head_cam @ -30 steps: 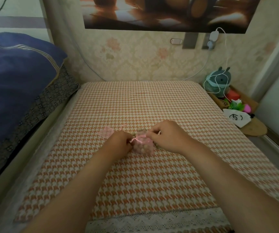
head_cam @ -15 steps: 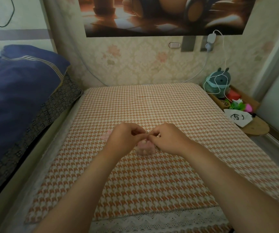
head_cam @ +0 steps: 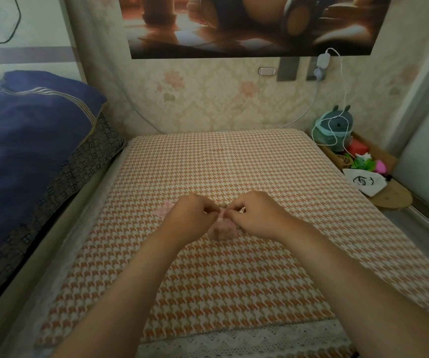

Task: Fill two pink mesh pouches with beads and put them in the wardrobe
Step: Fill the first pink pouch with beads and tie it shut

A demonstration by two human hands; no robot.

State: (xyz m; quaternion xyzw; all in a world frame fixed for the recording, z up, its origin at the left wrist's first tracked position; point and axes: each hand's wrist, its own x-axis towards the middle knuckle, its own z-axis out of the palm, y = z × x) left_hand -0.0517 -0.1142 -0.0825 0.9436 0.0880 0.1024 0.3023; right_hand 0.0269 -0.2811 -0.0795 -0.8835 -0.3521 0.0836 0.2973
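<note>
A bulging pink mesh pouch (head_cam: 223,229) sits on the orange houndstooth cloth (head_cam: 234,280) in the middle of the table. My left hand (head_cam: 190,218) and my right hand (head_cam: 257,215) meet just above it, and each pinches the pink drawstring at the pouch's neck. A second pink pouch (head_cam: 163,210) lies flat on the cloth behind my left hand, mostly hidden by it. No loose beads show. The wardrobe is out of sight.
A bed with a dark blue quilt (head_cam: 27,151) runs along the left. At the right, a low wooden shelf (head_cam: 391,197) carries a teal toy (head_cam: 335,127), a white cloth bag (head_cam: 364,182) and small colourful items. The papered wall stands behind the table.
My hands have drawn together over the filled pouch and risen slightly; a second ago they were apart, pulling the drawstring sideways. The camera has tilted down a little.
</note>
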